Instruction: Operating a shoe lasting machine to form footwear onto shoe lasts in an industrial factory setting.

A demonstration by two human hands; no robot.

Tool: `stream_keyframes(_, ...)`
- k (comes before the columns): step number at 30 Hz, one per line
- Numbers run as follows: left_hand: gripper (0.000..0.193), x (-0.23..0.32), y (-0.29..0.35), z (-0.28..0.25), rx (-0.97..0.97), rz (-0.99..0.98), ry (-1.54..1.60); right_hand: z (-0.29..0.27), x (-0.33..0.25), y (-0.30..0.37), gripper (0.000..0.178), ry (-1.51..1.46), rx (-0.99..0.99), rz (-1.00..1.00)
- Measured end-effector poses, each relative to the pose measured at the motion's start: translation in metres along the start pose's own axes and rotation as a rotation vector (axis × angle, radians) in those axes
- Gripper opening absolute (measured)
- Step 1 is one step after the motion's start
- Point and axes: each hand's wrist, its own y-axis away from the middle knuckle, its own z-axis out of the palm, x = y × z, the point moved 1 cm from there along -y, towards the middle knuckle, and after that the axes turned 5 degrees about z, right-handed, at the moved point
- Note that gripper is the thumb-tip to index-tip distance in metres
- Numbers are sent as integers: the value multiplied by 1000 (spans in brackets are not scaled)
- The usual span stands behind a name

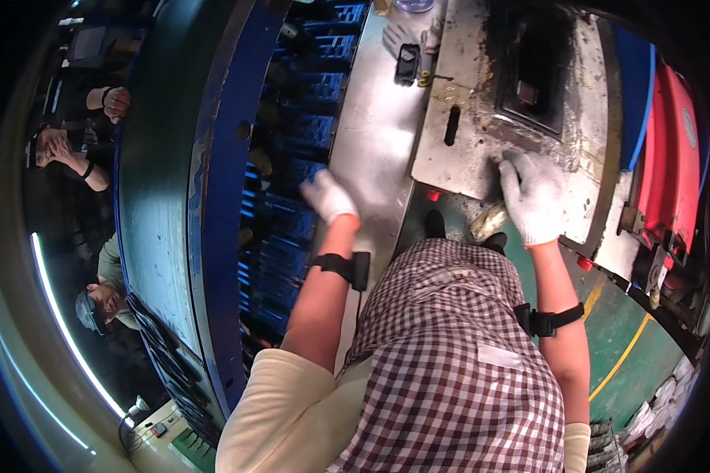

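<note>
My left hand [329, 197], in a white glove with an orange cuff, hovers by a row of blue slotted fixtures [300, 130] at the edge of a bare metal ledge [375, 102]. Its fingers are smeared by motion, so I cannot make out whether they hold anything. My right hand [535, 195], gloved alike, rests on a worn, stained metal plate [450, 169] with its fingers loosely bent and apart. Nothing shows in it. A dirty yellowish cloth-like bundle [489, 221] sits beside that hand at the plate's near edge. Beyond lies a dark rectangular opening [532, 71] in the plate.
Gloves [401, 38], a black device [407, 65] and a yellow-handled tool [424, 78] lie on the ledge's far part. A large blue machine frame [229, 158] stands left, a red casing [670, 150] right. Other people [102, 303] are at far left.
</note>
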Motion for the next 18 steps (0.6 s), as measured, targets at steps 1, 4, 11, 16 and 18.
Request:
stream_keyframes(1, 88, -18, -22, -22, 223, -255, -19, 1, 0, 0, 11, -20, 8, -6)
stream_keyframes(4, 102, -67, -100, -94, 519, -554, -131, 4, -1, 0, 10, -25, -3, 1)
stream_keyframes(11, 62, -177, -229, -179, -209, -676, 599, 12, -5, -3, 13, 49, -114, 29)
stream_keyframes(16, 36, -225, -248, -191, -684, -605, 648, 12, -3, -1, 14, 120, -146, 36)
stream_keyframes(18, 33, -224, -219, -200, -545, -130, 456, 11, -2, -2, 14, 86, -159, 39)
